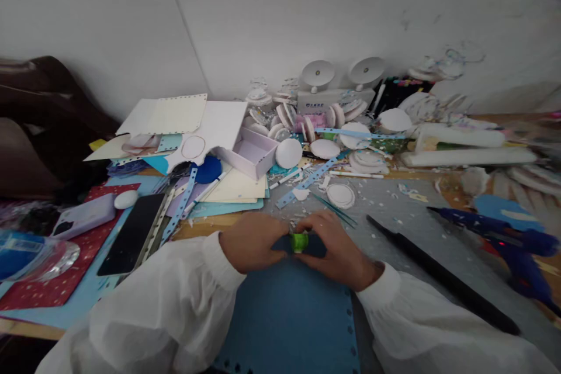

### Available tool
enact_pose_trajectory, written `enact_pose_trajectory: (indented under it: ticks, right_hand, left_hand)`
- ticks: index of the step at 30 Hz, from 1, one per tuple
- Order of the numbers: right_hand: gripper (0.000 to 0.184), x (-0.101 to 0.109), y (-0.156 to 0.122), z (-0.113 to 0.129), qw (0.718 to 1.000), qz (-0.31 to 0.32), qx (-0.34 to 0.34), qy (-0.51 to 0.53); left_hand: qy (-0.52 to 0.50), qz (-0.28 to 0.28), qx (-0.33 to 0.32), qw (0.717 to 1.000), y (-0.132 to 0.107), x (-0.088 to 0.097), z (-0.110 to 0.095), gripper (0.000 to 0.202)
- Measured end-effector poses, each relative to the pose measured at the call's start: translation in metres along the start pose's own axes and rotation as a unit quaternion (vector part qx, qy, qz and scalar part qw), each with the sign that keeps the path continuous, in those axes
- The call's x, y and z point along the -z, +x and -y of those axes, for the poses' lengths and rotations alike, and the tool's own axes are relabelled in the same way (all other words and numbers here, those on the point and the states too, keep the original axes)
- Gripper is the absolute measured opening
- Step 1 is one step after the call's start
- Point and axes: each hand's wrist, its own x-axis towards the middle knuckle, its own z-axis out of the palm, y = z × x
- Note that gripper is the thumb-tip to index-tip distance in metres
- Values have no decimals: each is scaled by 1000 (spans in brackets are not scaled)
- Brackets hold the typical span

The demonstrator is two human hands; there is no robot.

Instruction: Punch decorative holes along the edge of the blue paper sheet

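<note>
My left hand (pixel 252 241) and my right hand (pixel 335 248) meet at the table's near middle, both in white sleeves. Their fingers are curled together around a small green object (pixel 300 241), perhaps a roll of tape. It sits over the top edge of a blue sheet with punched holes (pixel 289 315). A dark blue piece (pixel 316 245) shows just behind the green object, under my right fingers. I cannot tell which hand bears the green object.
A black phone (pixel 131 234) and a lilac phone case (pixel 85 216) lie left. A blue glue gun (pixel 508 239) and a long black strip (pixel 442 280) lie right. White foam discs (pixel 289 153), a white box (pixel 252 152), paper sheets and scraps crowd the back.
</note>
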Motion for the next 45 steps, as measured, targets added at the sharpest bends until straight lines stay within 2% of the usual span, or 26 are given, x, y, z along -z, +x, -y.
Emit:
enact_pose_trajectory:
  ticks: [2, 5, 9, 17, 22, 28, 31, 40, 45]
  right_hand:
    - [31, 0, -1, 0, 1000, -5, 3, -4]
    - [33, 0, -3, -1, 1000, -26, 3, -6]
    - [33, 0, -4, -2, 999, -45, 6, -8]
    - [35, 0, -2, -2, 1000, -11, 23, 16]
    - [32, 1, -1, -1, 999, 17, 24, 12]
    - [33, 0, 0, -5, 999, -31, -26, -33]
    - [34, 1, 0, -5, 997, -31, -35, -66]
    - [27, 4, 0, 1, 999, 10, 18, -34]
    - [22, 4, 1, 3, 1000, 6, 10, -12]
  left_hand:
    - [13, 0, 5, 1000, 1, -1, 1, 13]
    - [21, 6, 16, 1000, 1, -1, 3, 19]
    - [32, 18, 42, 998, -2, 4, 8, 17]
    - [27, 9, 43, 999, -11, 8, 15, 12]
    - [7, -12, 31, 999, -10, 8, 12, 20]
    - [7, -15, 35, 999, -9, 5, 14, 18]
    - [15, -12, 36, 999, -10, 3, 15, 15]
    - [1, -10, 30, 999, -10, 6, 13, 21]
    - [-12, -28, 17, 999, -11, 3, 13, 25]
